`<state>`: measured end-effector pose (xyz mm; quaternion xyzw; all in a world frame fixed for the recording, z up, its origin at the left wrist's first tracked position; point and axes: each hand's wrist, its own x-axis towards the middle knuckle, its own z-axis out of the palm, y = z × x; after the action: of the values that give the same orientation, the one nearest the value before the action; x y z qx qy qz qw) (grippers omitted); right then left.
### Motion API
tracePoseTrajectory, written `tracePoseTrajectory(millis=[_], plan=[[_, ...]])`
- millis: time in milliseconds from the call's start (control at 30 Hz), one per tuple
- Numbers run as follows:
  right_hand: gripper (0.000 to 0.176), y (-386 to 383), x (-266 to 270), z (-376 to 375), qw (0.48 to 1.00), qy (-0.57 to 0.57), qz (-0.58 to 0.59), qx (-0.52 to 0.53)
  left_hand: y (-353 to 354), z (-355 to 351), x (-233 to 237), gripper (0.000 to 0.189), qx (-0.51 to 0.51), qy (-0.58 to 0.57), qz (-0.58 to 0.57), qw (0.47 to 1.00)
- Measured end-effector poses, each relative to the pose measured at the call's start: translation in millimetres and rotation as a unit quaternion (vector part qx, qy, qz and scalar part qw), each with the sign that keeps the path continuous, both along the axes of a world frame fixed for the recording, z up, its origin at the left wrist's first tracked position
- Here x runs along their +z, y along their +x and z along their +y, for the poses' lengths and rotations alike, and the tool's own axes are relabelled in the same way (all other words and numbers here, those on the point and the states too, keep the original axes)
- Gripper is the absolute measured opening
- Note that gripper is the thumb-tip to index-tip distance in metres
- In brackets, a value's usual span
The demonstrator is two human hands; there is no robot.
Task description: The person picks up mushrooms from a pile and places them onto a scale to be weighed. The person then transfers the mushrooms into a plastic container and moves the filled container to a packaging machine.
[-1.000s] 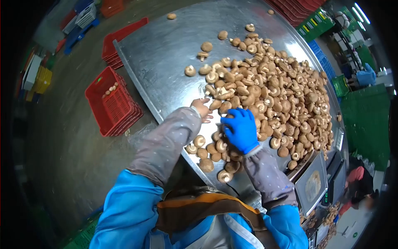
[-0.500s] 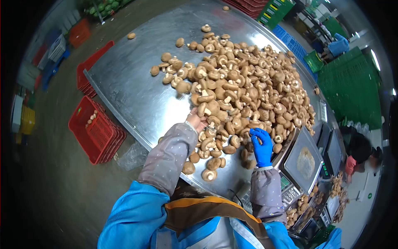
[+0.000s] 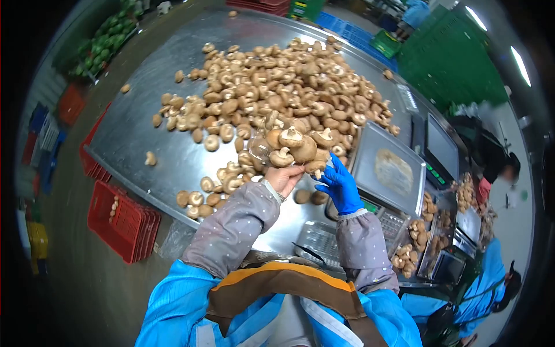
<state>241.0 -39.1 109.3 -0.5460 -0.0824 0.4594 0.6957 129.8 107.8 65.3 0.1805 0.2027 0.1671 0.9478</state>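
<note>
In front of me, my left hand (image 3: 284, 180) is closed on a clear plastic tray (image 3: 259, 148) heaped with brown shiitake mushrooms (image 3: 303, 149). The load hides much of the tray. My right hand (image 3: 341, 186), in a blue glove, is at the right side of the heap. Its fingers curl around a shiitake mushroom (image 3: 315, 168) whose stem points down. Behind the tray, a large pile of loose shiitake mushrooms (image 3: 289, 75) covers much of the metal table (image 3: 139, 127).
Right of my hands stands a scale (image 3: 388, 168) with a stained platform. A stack of clear trays (image 3: 317, 237) lies close to my body. Red crates (image 3: 124, 222) stand on the floor at left. Co-workers in blue (image 3: 483, 289) and dark clothing (image 3: 488, 150) are at right.
My view has turned, shifting the table left. My left hand has come up from the pile with the loaded tray. My right hand has moved from loose mushrooms to the tray's side.
</note>
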Motion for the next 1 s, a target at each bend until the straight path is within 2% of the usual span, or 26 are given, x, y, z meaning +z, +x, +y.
tracePoseTrajectory(millis=[67,167,200,233,300,400,467,533,600,700,733,767,867,900,967,1000], plan=[[0.07,22.9,-11.3,-32.2,0.999,0.037,-0.034,0.003,26.7,-29.3,-10.3,0.045,-0.05,-0.011,-0.032,0.998],[0.07,59.6,-8.9,-81.9,0.996,0.066,-0.066,0.002,58.7,-67.6,0.2,0.05,-0.081,0.026,-0.065,0.994],[0.069,72.3,-5.4,-96.8,0.995,0.07,-0.076,0.0,65.4,-73.9,14.3,0.064,-0.107,0.047,-0.087,0.989],[0.068,81.2,4.8,-110.7,0.994,0.029,-0.102,-0.032,77.3,-81.4,8.8,0.079,-0.093,0.043,-0.077,0.992],[0.069,123.3,-8.9,-152.7,0.991,-0.01,-0.131,-0.03,96.2,-90.7,13.8,0.111,-0.096,0.045,-0.081,0.991],[0.07,172.3,-20.6,-204.4,0.988,-0.063,-0.139,-0.036,128.4,-103.2,23.9,0.111,-0.171,0.199,0.05,0.964],[0.07,191.5,-18.8,-224.8,0.983,-0.122,-0.129,-0.049,154.3,-111.5,9.6,0.106,-0.203,0.428,0.111,0.873],[0.069,211.6,-28.5,-244.9,0.977,-0.149,-0.145,-0.049,168.8,-126.3,18.1,0.102,-0.225,0.63,0.198,0.716],[0.068,223.0,-32.8,-257.2,0.969,-0.163,-0.183,-0.037,174.4,-134.5,16.3,0.098,-0.234,0.66,0.203,0.685],[0.063,232.6,-24.5,-266.9,0.945,-0.25,-0.212,-0.022,173.3,-135.5,14.3,0.098,-0.233,0.702,0.201,0.643],[0.063,231.6,-18.6,-267.0,0.936,-0.275,-0.218,-0.02,171.4,-132.1,12.0,0.097,-0.237,0.68,0.201,0.664],[0.061,230.5,-8.5,-268.6,0.905,-0.332,-0.265,-0.009,170.0,-127.0,9.0,0.096,-0.223,0.685,0.197,0.665],[0.062,249.9,-21.0,-284.7,0.831,-0.289,-0.473,-0.035,166.7,-112.9,23.9,0.088,-0.188,0.662,0.197,0.698],[0.064,250.4,-19.0,-280.4,0.841,-0.25,-0.479,-0.041,167.1,-109.5,28.7,0.084,-0.185,0.64,0.195,0.72],[0.068,244.4,2.4,-264.6,0.855,-0.17,-0.487,-0.053,170.1,-105.5,29.4,0.075,-0.158,0.644,0.189,0.725],[0.069,237.6,11.9,-254.5,0.84,-0.179,-0.51,-0.034,171.3,-105.6,34.4,0.072,-0.155,0.641,0.193,0.727]])
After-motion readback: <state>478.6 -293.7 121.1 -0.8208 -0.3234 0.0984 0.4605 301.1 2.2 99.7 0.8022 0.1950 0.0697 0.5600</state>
